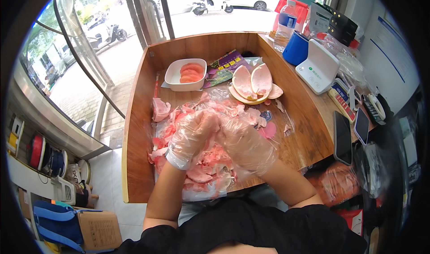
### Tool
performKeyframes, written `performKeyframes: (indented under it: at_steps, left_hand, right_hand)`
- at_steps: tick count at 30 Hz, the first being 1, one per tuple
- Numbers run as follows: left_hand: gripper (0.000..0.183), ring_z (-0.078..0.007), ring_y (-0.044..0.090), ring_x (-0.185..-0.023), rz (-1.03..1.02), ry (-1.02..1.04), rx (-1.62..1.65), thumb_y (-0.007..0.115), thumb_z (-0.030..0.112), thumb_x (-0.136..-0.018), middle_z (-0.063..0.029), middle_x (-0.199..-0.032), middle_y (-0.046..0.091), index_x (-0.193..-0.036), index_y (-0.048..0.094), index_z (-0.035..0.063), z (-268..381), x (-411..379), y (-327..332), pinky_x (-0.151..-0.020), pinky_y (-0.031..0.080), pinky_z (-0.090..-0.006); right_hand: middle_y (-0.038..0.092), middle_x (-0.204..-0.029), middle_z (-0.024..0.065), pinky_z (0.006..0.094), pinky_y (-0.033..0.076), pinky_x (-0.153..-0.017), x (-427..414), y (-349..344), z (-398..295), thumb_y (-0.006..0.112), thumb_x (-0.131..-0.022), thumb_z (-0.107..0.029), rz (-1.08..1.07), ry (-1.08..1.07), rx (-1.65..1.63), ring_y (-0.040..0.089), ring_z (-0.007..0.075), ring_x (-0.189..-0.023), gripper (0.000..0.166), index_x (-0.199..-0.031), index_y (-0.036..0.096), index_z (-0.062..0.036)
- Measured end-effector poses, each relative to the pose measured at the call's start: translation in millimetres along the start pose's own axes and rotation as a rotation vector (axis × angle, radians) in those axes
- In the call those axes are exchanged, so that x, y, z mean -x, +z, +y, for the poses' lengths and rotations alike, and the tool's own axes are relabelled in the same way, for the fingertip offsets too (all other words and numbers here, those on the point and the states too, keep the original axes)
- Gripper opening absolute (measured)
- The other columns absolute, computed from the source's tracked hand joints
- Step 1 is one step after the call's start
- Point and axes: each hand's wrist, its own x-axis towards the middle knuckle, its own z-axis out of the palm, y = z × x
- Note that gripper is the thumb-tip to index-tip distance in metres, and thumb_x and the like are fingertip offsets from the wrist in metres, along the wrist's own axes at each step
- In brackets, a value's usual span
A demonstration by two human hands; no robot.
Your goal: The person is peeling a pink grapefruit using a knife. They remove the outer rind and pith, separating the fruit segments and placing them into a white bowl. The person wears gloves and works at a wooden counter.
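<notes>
My left hand (pixel 195 133) and my right hand (pixel 243 141) wear thin clear plastic gloves and meet over the middle of the wooden desk. Their fingers are curled towards each other, and whatever lies between them is hidden by the hands and the glove film. Around and below them spreads a heap of torn pink pomelo membrane (pixel 200 173), lying on plastic film. Behind the hands a white plastic container (pixel 171 74) holds several peeled pink pomelo segments (pixel 192 72). To its right, thick pomelo rind (pixel 251 82) stands opened out in petals.
A purple and green printed packet (pixel 225 69) lies behind the rind. Raised wooden sides (pixel 141 119) edge the desk. On the right ledge are a water bottle (pixel 285 25), a blue cup (pixel 295 47), a white payment device (pixel 317 66) and two phones (pixel 342 138) (pixel 361 125).
</notes>
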Motion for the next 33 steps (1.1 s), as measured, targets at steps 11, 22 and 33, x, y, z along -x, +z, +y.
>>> performKeyframes:
  at_steps: [11, 22, 33]
  left_hand:
    - [0.026, -0.0159, 0.049, -0.076, -0.171, 0.027, 0.763, 0.042, 0.034, -0.097, -0.0029, -0.082, 0.053, -0.098, 0.052, 0.0107, -43.4, -27.5, -36.2, -0.07, 0.04, -0.0311]
    - [0.051, -0.0264, 0.051, -0.116, -0.347, 0.091, 1.134, 0.039, 0.017, -0.096, -0.0149, -0.135, 0.044, -0.145, 0.024, 0.0154, -39.5, -28.2, -26.9, -0.099, 0.041, -0.0416]
    - [0.026, -0.0122, 0.058, -0.074, -0.057, 0.202, 0.656, 0.052, 0.013, -0.093, -0.0044, -0.092, 0.059, -0.116, 0.052, -0.0007, -43.3, -28.0, -23.1, -0.058, 0.051, -0.0231]
  right_hand:
    - [0.063, -0.102, 0.0146, 0.0348, 0.048, -0.079, -15.9, -22.5, 53.4, 0.056, -0.085, -0.005, 0.186, 0.448, -0.364, 0.062, 0.0251, -0.093, 0.015, -0.098, 0.064, -0.0018]
    - [0.059, -0.099, 0.0125, 0.0298, 0.047, -0.081, 34.9, 12.6, 68.1, 0.059, -0.08, 0.0, -0.185, 0.577, -0.457, 0.059, 0.021, -0.092, 0.02, -0.1, 0.062, 0.0009]
    - [0.058, -0.101, 0.0192, 0.041, 0.045, -0.083, 31.1, 18.7, 58.4, 0.051, -0.08, -0.003, -0.344, 0.888, -0.135, 0.056, 0.0371, -0.101, 0.029, -0.109, 0.052, -0.0033]
